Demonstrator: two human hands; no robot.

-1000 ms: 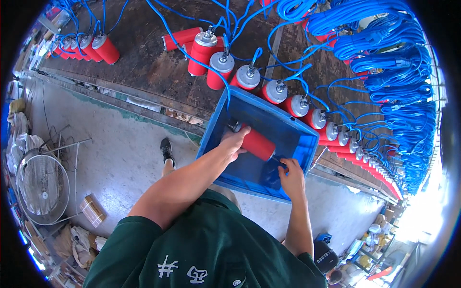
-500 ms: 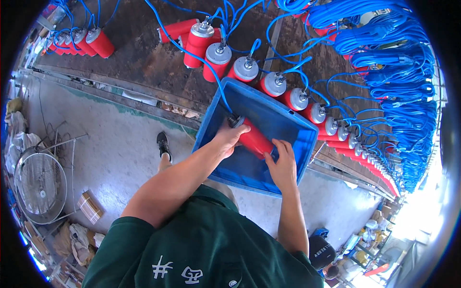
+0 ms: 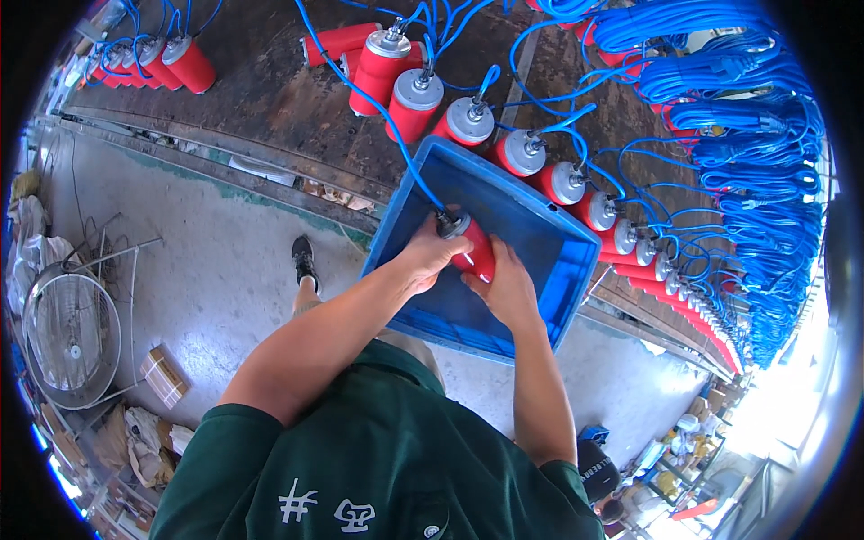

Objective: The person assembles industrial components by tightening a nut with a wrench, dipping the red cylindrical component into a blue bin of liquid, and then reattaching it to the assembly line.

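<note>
Over the blue plastic crate (image 3: 569, 286), I hold a red cylinder (image 3: 481, 256) with a metal cap and a blue cable (image 3: 389, 117) leading up from it. My left hand (image 3: 427, 256) wraps the capped end, its thumb across the red side. My right hand (image 3: 508, 283) grips the lower end, with fingers around the far side partly hidden. The cylinder lies tilted, capped end up and to the left.
A long row of similar red cylinders (image 3: 522, 153) stands on the dark workbench (image 3: 270, 90) along the crate's far side. Coiled blue cables (image 3: 765, 175) are heaped at right. On the floor are a round fan (image 3: 72, 337) and a cardboard box (image 3: 165, 376). Another person's cap (image 3: 598, 470) shows lower right.
My right hand has slid up and left along the cylinder, closing around it from a looser fingertip touch at its end. The cylinder has turned more upright.
</note>
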